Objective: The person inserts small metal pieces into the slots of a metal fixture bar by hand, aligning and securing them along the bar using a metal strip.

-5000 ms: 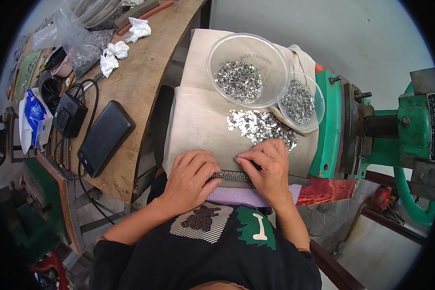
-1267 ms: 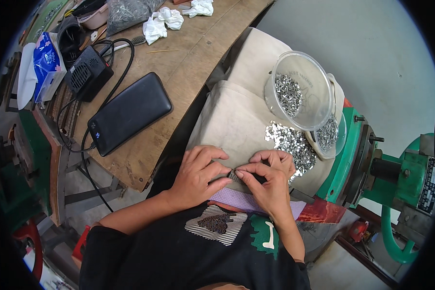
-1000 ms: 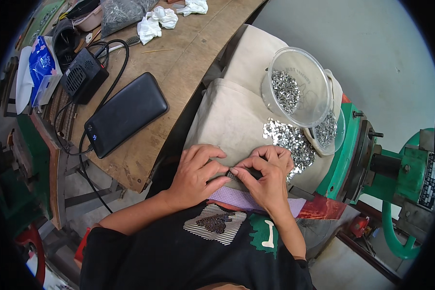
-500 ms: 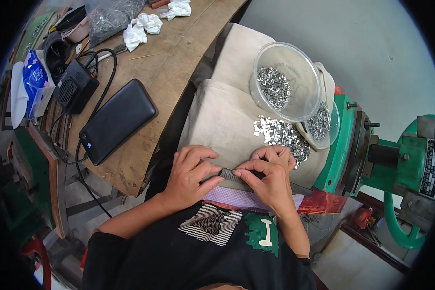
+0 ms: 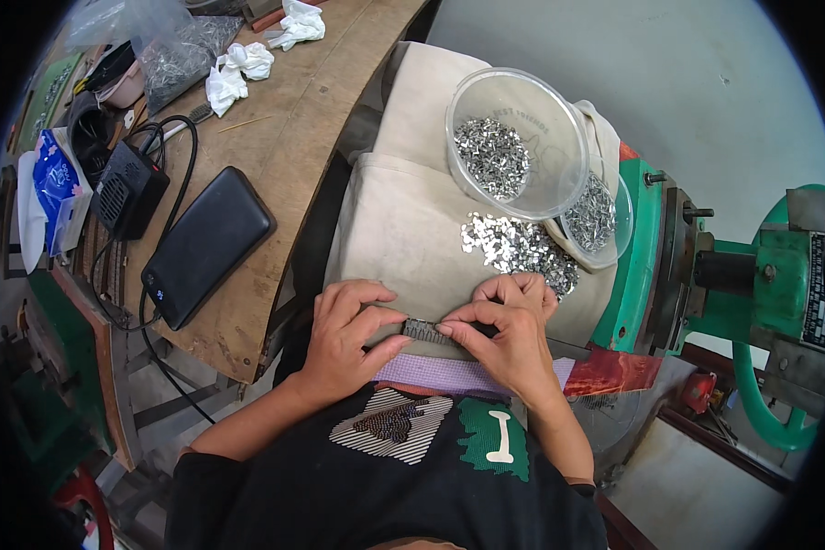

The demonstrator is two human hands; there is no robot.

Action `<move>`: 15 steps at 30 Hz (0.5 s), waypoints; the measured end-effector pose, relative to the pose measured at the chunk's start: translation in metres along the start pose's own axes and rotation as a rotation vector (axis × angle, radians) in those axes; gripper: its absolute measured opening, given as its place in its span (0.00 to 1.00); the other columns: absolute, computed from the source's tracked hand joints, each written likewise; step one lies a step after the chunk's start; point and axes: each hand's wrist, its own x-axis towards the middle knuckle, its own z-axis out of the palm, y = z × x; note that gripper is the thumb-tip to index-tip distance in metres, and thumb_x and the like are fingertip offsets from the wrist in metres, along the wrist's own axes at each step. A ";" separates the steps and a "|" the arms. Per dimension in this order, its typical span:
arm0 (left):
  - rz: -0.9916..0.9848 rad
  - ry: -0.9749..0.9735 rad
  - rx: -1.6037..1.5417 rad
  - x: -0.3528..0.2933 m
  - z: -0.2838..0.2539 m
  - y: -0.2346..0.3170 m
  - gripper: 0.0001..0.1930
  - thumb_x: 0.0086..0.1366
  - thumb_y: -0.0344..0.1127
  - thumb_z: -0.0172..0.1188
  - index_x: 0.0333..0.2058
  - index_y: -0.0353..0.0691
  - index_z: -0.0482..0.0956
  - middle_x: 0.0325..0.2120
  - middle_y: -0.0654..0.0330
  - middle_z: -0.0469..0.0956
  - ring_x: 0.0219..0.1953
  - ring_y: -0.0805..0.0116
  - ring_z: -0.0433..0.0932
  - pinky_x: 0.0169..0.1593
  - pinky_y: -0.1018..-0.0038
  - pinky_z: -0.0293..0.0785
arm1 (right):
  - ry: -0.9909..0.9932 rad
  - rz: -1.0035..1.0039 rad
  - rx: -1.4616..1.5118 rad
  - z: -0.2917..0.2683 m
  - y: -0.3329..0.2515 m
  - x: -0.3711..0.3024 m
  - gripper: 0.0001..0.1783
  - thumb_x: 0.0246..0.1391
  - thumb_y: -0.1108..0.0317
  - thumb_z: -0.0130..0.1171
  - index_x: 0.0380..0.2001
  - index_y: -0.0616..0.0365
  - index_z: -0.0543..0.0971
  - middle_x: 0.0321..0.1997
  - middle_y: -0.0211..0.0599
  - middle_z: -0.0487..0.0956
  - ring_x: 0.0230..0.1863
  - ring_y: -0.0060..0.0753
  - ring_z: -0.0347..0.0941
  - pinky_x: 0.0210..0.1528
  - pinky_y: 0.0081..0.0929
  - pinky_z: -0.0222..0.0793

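Note:
Between my hands, close to my body, is a small dark metal strip (image 5: 425,331) with ridges across it like a row of narrow links. My left hand (image 5: 346,332) pinches its left end between thumb and fingers. At the other end, the thumb and index finger of my right hand (image 5: 511,337) close on the strip's tip; whether a smaller part is between them I cannot make out. Just beyond my right hand lies a loose pile of small shiny metal pieces (image 5: 513,246) on a beige cloth (image 5: 385,211).
A clear plastic tub (image 5: 559,119) of tiny metal parts stands on the cloth, beside a smaller clear container (image 5: 588,220) of similar parts. Green machinery (image 5: 637,257) borders the right. On the wooden table (image 5: 312,92) at left lie a black power bank (image 5: 209,247), cables and crumpled tissues (image 5: 238,71).
The strip's ridged face shows more fully now, and its tilt has lessened slightly. Both hands keep their pinch. The whole view has shifted a little, so surroundings appear farther left.

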 end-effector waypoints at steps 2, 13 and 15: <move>0.002 -0.003 -0.004 0.000 0.000 -0.001 0.14 0.49 0.36 0.73 0.36 0.44 0.82 0.45 0.61 0.75 0.51 0.58 0.71 0.52 0.63 0.64 | 0.006 -0.007 0.009 0.000 -0.003 0.002 0.11 0.41 0.55 0.74 0.27 0.45 0.88 0.34 0.21 0.73 0.47 0.37 0.62 0.54 0.42 0.47; -0.004 -0.007 -0.008 0.000 -0.001 -0.001 0.15 0.48 0.35 0.74 0.35 0.44 0.82 0.45 0.61 0.75 0.51 0.58 0.71 0.53 0.64 0.64 | 0.018 0.011 -0.023 -0.005 0.004 -0.004 0.11 0.40 0.54 0.75 0.27 0.45 0.88 0.34 0.21 0.72 0.46 0.36 0.62 0.54 0.42 0.46; 0.007 0.000 -0.003 0.000 0.000 -0.001 0.15 0.48 0.34 0.74 0.35 0.44 0.82 0.45 0.61 0.75 0.51 0.58 0.72 0.53 0.64 0.64 | 0.021 0.015 -0.014 -0.004 0.002 -0.003 0.11 0.40 0.54 0.75 0.27 0.45 0.88 0.34 0.21 0.72 0.46 0.36 0.62 0.54 0.42 0.46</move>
